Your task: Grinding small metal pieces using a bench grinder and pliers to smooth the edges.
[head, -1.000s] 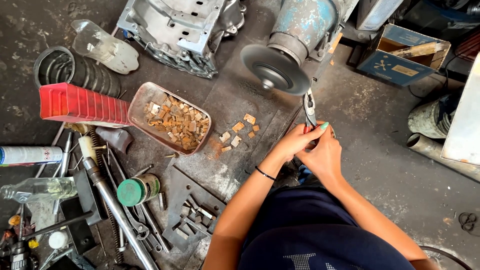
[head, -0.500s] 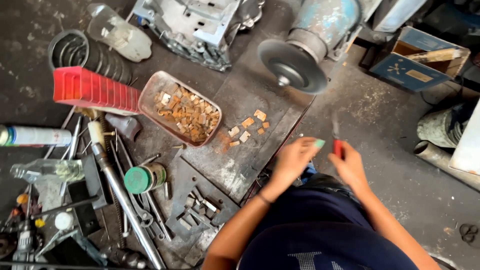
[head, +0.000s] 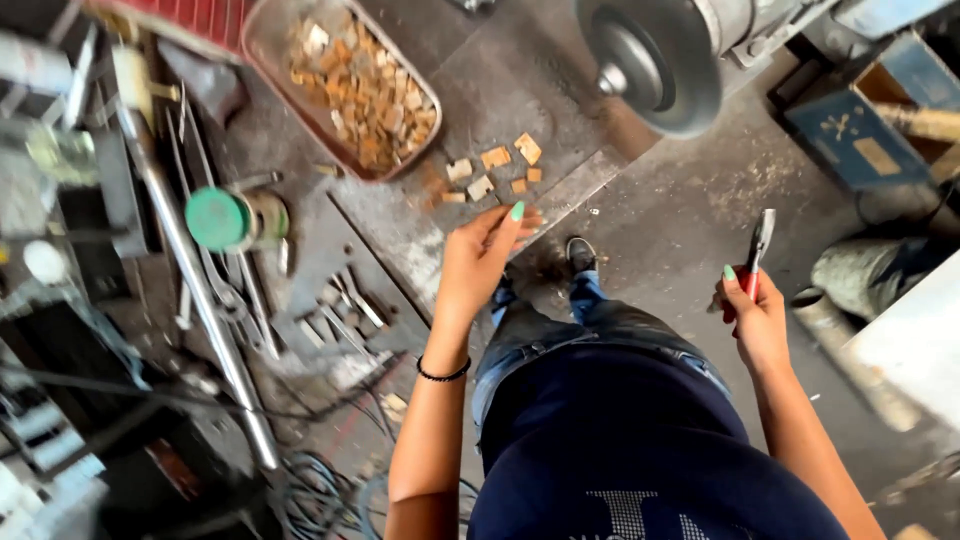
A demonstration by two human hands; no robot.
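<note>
The hands, joined a second ago, are now parted: red-handled pliers (head: 757, 258) are gripped in the right hand (head: 755, 315), while the left hand (head: 480, 258), fingers spread and empty, is extended toward small metal pieces (head: 492, 170) on the tabletop (head: 420, 235).

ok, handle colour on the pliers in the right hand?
Red, on the pliers gripped by the right hand; head view.

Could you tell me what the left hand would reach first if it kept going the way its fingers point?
Probably the small tan rectangular pieces loose on the dark metal plate; the left hand points at them, though its height above them is unclear.
</note>
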